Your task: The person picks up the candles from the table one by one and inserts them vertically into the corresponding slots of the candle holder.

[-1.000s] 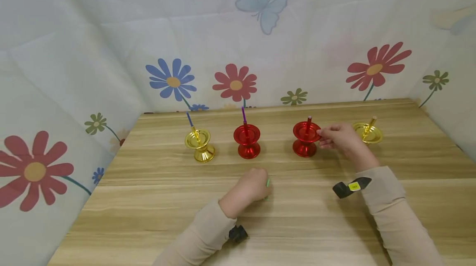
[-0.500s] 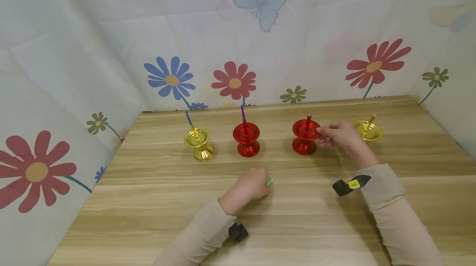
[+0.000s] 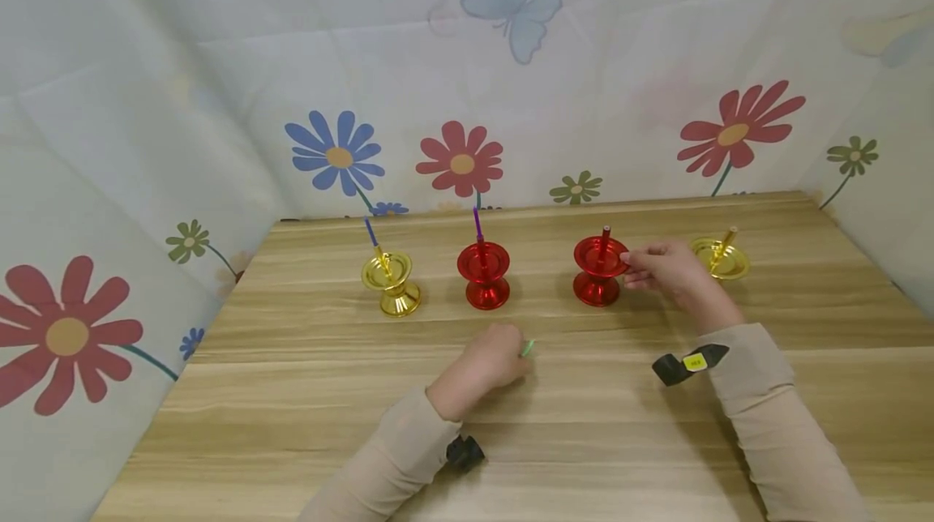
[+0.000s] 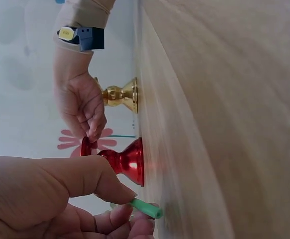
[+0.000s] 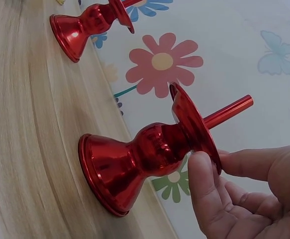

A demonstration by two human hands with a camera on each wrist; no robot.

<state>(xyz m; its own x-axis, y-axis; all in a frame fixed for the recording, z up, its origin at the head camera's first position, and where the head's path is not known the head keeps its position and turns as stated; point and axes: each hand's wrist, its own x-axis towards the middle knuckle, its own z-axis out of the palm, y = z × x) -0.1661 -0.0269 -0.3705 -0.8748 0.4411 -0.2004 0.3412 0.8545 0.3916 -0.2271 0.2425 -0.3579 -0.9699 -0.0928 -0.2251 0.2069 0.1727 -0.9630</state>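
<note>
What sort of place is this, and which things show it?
Probably a staged indoor tabletop area: a wood-grain table, a creased floral sheet behind it, and red and gold candle holders lined up on top.

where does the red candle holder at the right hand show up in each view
Head: the red candle holder, right of centre, third holder from left.
Left wrist: left of centre, sideways in frame, partly hidden behind the left hand.
Right wrist: large, near centre.
Shared landmark: the right hand, at its rim in all three.
</note>
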